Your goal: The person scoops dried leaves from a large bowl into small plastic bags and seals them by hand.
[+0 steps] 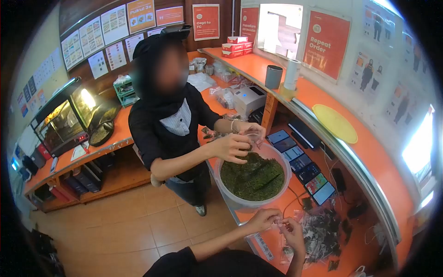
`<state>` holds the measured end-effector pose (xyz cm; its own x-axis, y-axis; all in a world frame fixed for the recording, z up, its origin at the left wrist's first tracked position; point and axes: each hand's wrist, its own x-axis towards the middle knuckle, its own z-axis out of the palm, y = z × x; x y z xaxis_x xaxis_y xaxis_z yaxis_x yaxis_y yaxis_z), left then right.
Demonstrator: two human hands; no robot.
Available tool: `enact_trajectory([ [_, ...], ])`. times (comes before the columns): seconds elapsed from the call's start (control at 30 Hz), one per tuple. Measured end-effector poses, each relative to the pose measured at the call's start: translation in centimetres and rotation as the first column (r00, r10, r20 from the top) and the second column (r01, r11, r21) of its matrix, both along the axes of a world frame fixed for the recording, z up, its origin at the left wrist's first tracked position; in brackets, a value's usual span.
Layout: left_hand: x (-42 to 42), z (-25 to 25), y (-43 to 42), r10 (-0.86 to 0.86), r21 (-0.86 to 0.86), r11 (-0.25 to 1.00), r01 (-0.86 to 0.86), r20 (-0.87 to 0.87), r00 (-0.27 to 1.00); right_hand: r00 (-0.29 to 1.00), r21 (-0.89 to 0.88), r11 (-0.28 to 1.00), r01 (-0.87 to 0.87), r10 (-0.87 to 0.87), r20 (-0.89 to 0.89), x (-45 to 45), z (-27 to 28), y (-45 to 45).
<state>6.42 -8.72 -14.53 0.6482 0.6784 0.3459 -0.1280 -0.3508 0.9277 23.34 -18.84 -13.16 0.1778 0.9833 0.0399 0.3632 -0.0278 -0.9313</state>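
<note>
My left hand (266, 219) and my right hand (292, 231) meet over the orange counter (269, 236), fingertips pinched together on a small clear plastic packet (278, 222). The packet is mostly hidden by my fingers, and its contents are too small to tell. Beside my right hand spreads a pile of small clear packets (323, 233), some with dark green contents. Beyond my hands stands a round translucent tub (287, 175) holding dark green, flaky stuff (251, 180). A co-worker's hands (233, 147) are above the tub with a small clear container (254, 136).
The co-worker (180, 129) stands at the tub's left. Several phones (300, 162) lie in a row right of it, with cables nearby. A raised shelf holds a yellow oval lid (334, 123) and a dark cup (273, 76). A labelled box (260, 248) lies near my left forearm.
</note>
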Motion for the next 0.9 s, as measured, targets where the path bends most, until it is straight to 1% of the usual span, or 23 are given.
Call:
enact_trajectory([
  [0.03, -0.2, 0.6, -0.2, -0.019, 0.108, 0.994, 0.019, -0.003, 1.0, 0.995, -0.062, 0.998, -0.029, 0.023, -0.094, 0.2, 0.2, -0.4],
  [0.07, -0.5, 1.1, -0.4, -0.015, 0.101, 0.995, 0.016, -0.003, 1.0, 0.995, -0.069, 0.997, -0.033, 0.026, -0.094, 0.2, 0.3, -0.7],
  [0.13, -0.8, 1.6, -0.4, -0.077, 0.117, 0.99, 0.082, -0.049, 0.996, 0.974, -0.087, 0.993, -0.085, 0.064, -0.216, 0.3, 0.5, -0.9],
  [0.17, -0.7, 1.5, -0.5, -0.077, 0.116, 0.99, 0.082, -0.049, 0.996, 0.974, -0.088, 0.993, -0.085, 0.064, -0.217, 0.4, 0.6, -1.0],
  [0.23, -0.4, 1.8, -0.6, -0.009, 0.129, 0.992, 0.007, 0.018, 1.0, 0.984, -0.104, 0.994, -0.041, 0.022, -0.179, 0.4, 0.7, -0.9],
  [0.27, -0.2, 1.8, -1.0, -0.011, 0.128, 0.992, 0.009, 0.017, 1.0, 0.983, -0.105, 0.994, -0.039, 0.02, -0.18, 0.4, 0.6, -0.9],
  [0.33, -0.1, 3.6, -2.1, 0.127, -0.139, 0.981, -0.132, -0.044, 0.991, 0.988, -0.076, 0.996, 0.044, -0.055, -0.146, 0.1, 0.4, -0.8],
  [0.37, -0.2, 3.3, -2.1, 0.124, -0.14, 0.982, -0.129, -0.046, 0.991, 0.987, -0.077, 0.996, 0.047, -0.058, -0.147, -0.1, 0.3, -0.8],
  [0.43, -0.2, 2.2, -1.7, 0.076, 0.057, 0.996, -0.071, -0.102, 0.992, 0.95, -0.036, 0.995, 0.092, -0.099, -0.295, -0.8, 0.3, -0.7],
  [0.47, -0.3, 1.7, -1.5, 0.076, 0.056, 0.996, -0.07, -0.103, 0.992, 0.95, -0.036, 0.995, 0.093, -0.099, -0.296, -0.8, 0.2, -0.8],
  [0.53, -0.5, 1.4, -1.5, 0.045, 0.125, 0.992, -0.018, -0.212, 0.976, 0.957, -0.078, 0.996, 0.037, -0.058, -0.283, -0.7, -0.1, -0.8],
  [0.57, -0.7, 1.3, -1.3, 0.046, 0.124, 0.992, -0.02, -0.212, 0.976, 0.958, -0.08, 0.996, 0.035, -0.057, -0.282, -0.8, -0.3, -0.8],
  [0.63, -1.4, 1.9, -1.0, -0.133, 0.046, 0.986, 0.16, -0.361, 0.923, 0.984, 0.001, 1.0, 0.0, 0.0, -0.18, -1.0, -0.6, -0.7],
  [0.67, -1.5, 1.8, -1.0, -0.13, 0.044, 0.987, 0.156, -0.359, 0.924, 0.984, -0.001, 1.0, -0.004, 0.003, -0.178, -0.9, -0.5, -0.7],
  [0.73, -1.8, 1.4, -0.9, -0.283, -0.18, 0.951, 0.25, -0.189, 0.94, 0.981, -0.059, 0.998, -0.032, 0.02, -0.193, -0.9, 0.4, -0.7],
  [0.77, -1.9, 1.3, -1.1, -0.28, -0.182, 0.952, 0.247, -0.188, 0.941, 0.981, -0.061, 0.998, -0.035, 0.022, -0.192, -0.8, 1.0, -0.8],
  [0.83, -2.0, 1.2, -1.4, -0.293, -0.293, 0.917, 0.27, -0.036, 0.956, 0.941, -0.155, 0.987, -0.046, -0.01, -0.339, -1.0, 2.9, -0.9],
  [0.87, -2.0, 1.1, -1.7, -0.292, -0.298, 0.916, 0.269, -0.035, 0.956, 0.941, -0.16, 0.986, -0.046, -0.011, -0.339, -1.1, 2.7, -0.9],
  [0.9, -2.0, 1.3, -2.2, -0.161, -0.089, 0.986, 0.143, -0.245, 0.956, 0.998, -0.05, 0.999, 0.021, -0.024, -0.054, -1.2, 2.1, -0.8],
])
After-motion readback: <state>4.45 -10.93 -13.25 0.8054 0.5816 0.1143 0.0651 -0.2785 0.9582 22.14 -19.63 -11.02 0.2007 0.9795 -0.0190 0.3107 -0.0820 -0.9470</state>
